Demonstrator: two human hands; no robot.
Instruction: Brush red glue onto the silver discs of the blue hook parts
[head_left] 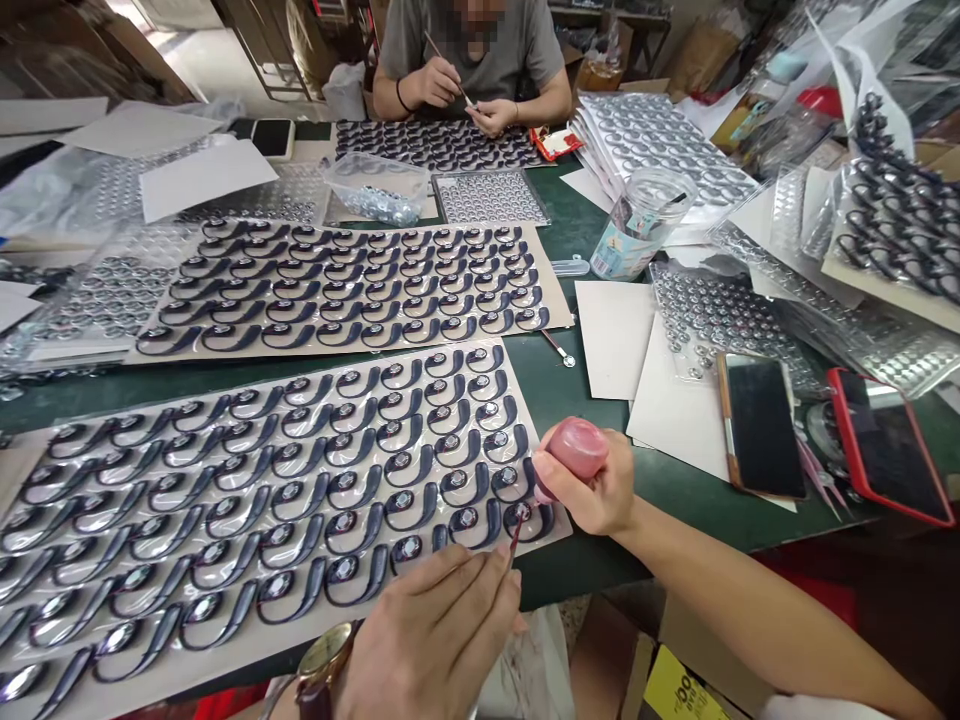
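Note:
My right hand (604, 490) is wrapped round a pink squeeze bulb (576, 447), over the near right corner of a card sheet (300, 628). Rows of dark curved hook-shaped pieces (411, 508), each with a shiny round stone, cover this sheet. My left hand (439, 625), with a watch at the wrist, has its fingers pressed together on a thin dark-red stick (515, 540). The stick's upper end is close to the corner piece (519, 516), just below the bulb; whether it touches is too small to tell.
A second sheet of hook pieces (360, 285) lies behind. Across the table a person (469, 70) holds a thin stick. Around stand a clear tub of stones (379, 190), a plastic jar (637, 225), white cards (615, 335), a black phone (761, 425) and a red-cased phone (892, 445).

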